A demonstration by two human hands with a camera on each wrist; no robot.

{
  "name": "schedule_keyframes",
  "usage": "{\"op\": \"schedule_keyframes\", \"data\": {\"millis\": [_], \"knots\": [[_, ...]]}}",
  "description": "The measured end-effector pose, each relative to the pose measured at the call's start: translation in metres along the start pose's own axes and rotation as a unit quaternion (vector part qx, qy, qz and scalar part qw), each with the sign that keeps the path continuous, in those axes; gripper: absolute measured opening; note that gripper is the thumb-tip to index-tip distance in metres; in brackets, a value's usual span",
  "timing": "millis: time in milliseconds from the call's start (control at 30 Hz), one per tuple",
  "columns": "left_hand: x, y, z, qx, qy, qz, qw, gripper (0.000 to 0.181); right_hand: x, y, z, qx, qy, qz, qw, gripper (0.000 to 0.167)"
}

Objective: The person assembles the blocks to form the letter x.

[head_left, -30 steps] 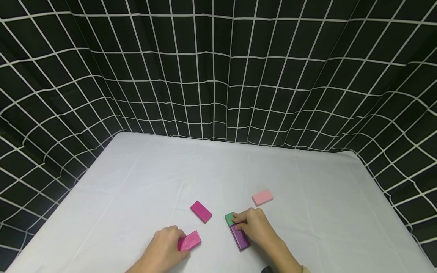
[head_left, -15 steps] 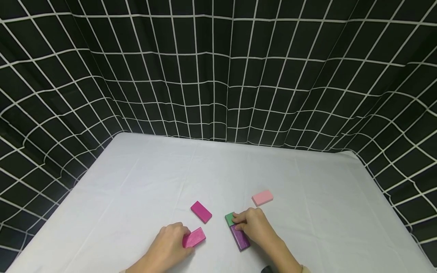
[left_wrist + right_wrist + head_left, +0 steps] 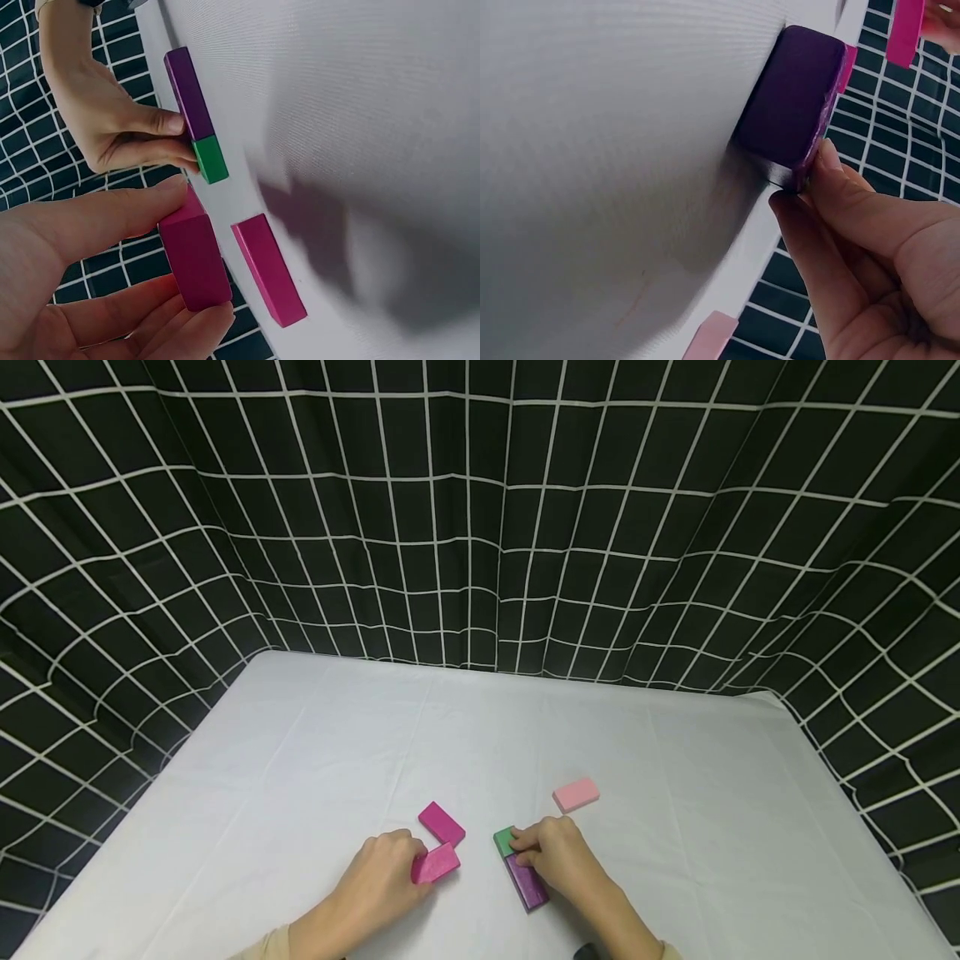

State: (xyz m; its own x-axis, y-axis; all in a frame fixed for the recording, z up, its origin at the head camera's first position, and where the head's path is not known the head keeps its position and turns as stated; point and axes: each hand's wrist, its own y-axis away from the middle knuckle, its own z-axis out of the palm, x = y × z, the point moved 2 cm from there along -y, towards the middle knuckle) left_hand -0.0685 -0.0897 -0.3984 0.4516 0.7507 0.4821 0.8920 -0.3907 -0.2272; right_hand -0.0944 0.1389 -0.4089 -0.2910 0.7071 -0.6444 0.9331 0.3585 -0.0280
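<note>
My left hand (image 3: 381, 883) holds a bright pink rectangular block (image 3: 437, 863) between thumb and fingers. In the left wrist view that pink block (image 3: 196, 262) appears apart from a darker magenta block (image 3: 270, 271), which lies on the white cloth; from the head it overlaps that magenta block's (image 3: 441, 823) near corner. To the right, my right hand (image 3: 562, 860) pinches where a green block (image 3: 505, 841) and a purple block (image 3: 527, 883) meet end to end. Its thumb and forefinger partly cover the joint. Only the purple block (image 3: 791, 97) shows clearly in the right wrist view.
A pale pink block (image 3: 577, 794) lies beyond my right hand. White cloth (image 3: 337, 735) covers the table, and a black curtain with a white grid (image 3: 480, 527) rises behind and at both sides. A small black object (image 3: 587, 952) shows by my right forearm.
My left hand has moved away from me and slightly right with the pink block, closer to the magenta block. The right hand and the other blocks have stayed in place.
</note>
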Motion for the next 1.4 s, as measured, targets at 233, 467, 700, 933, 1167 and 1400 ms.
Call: {"op": "schedule_keyframes", "data": {"millis": [233, 467, 700, 933, 1167, 1400], "knots": [[0.005, -0.007, 0.001, -0.004, -0.005, 0.012, 0.9999, 0.019, 0.001, -0.001, -0.001, 0.003, 0.005, -0.009, 0.9999, 0.015], [0.008, -0.012, 0.006, -0.014, -0.004, 0.018, 0.9997, 0.028, -0.001, -0.001, -0.002, 0.002, 0.008, -0.006, 0.9999, 0.015], [0.008, -0.014, 0.01, -0.016, -0.011, 0.023, 0.9995, 0.031, -0.002, -0.001, -0.001, 0.001, 0.012, 0.001, 0.9999, 0.014], [0.011, -0.017, 0.011, -0.02, -0.027, 0.024, 0.9991, 0.031, -0.003, 0.0, 0.0, 0.006, 0.017, -0.009, 0.9998, 0.014], [0.01, -0.023, 0.013, -0.023, -0.032, 0.027, 0.9989, 0.032, -0.004, 0.0, 0.0, 0.013, 0.019, -0.019, 0.9996, 0.013], [0.008, -0.028, 0.017, -0.034, -0.018, 0.035, 0.9987, 0.029, -0.003, 0.0, 0.0, 0.013, 0.018, -0.024, 0.9995, 0.013]]}}
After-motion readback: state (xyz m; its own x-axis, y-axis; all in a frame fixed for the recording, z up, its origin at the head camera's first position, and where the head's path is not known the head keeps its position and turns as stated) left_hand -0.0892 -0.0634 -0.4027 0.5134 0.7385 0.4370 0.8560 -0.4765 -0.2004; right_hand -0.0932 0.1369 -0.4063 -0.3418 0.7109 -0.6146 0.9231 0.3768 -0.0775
